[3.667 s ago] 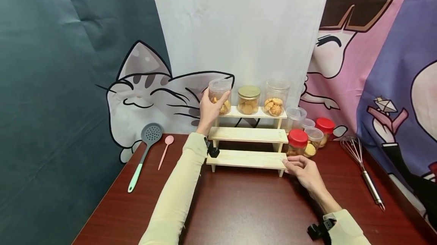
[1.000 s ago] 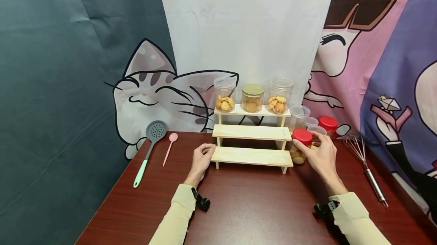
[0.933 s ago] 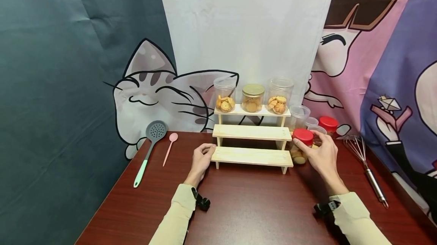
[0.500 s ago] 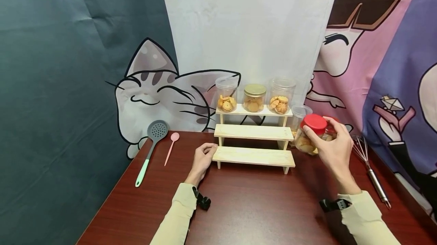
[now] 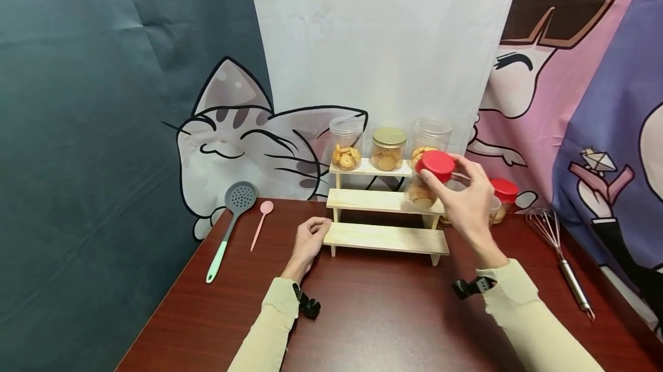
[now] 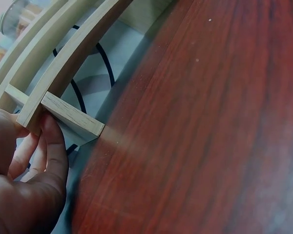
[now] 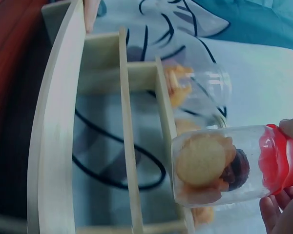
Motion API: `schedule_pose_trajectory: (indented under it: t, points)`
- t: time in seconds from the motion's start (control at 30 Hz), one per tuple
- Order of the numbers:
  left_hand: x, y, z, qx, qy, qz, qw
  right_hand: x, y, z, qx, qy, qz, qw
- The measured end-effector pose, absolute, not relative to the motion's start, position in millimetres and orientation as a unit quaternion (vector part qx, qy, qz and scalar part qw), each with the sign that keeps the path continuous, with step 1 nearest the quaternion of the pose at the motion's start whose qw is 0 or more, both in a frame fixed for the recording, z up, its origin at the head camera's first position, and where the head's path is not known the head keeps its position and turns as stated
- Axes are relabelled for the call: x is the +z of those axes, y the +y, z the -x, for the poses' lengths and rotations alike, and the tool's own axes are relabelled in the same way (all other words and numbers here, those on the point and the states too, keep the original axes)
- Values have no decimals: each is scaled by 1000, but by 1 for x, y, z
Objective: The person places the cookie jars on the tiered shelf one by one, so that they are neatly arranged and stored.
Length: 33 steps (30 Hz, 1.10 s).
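The left hand (image 5: pixel 307 242) is low at the left end of the wooden stand (image 5: pixel 385 237), its thumb and fingers pinching the end of the lowest board. The right hand (image 5: pixel 466 199) is raised before the right side of the stand, fingers and thumb gripping the red-lidded jar (image 5: pixel 420 192) at its lid. This jar is tilted, base toward the left, in front of the middle board; contact with the board cannot be determined. It contains round cookies (image 7: pixel 200 161), one piece dark. Beside the stand on the right, a second red-capped jar (image 5: pixel 504 190) stands near partly hidden clear containers. On the top board, left to right: clear-lidded jar (image 5: pixel 346 156), gold-lidded jar (image 5: pixel 389 153), wide clear jar (image 5: pixel 432 133); each contains cookies.
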State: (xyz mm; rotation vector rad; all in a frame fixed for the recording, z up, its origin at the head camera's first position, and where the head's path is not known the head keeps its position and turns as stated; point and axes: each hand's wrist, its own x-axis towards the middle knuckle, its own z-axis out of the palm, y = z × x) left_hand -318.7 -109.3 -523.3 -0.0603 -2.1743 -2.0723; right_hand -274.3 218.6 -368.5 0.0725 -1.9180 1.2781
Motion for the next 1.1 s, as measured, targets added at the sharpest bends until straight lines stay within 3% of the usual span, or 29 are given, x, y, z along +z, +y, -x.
schedule_pose_trajectory:
  t: [0.47,1.1]
  points:
    - [-525,-111,321,-683,-726,29,74,-372,155,319,529,-778,-80,329]
    - [-524,-110,319,-690,-719,30,77,-382,112,339,473,-820,-112,303]
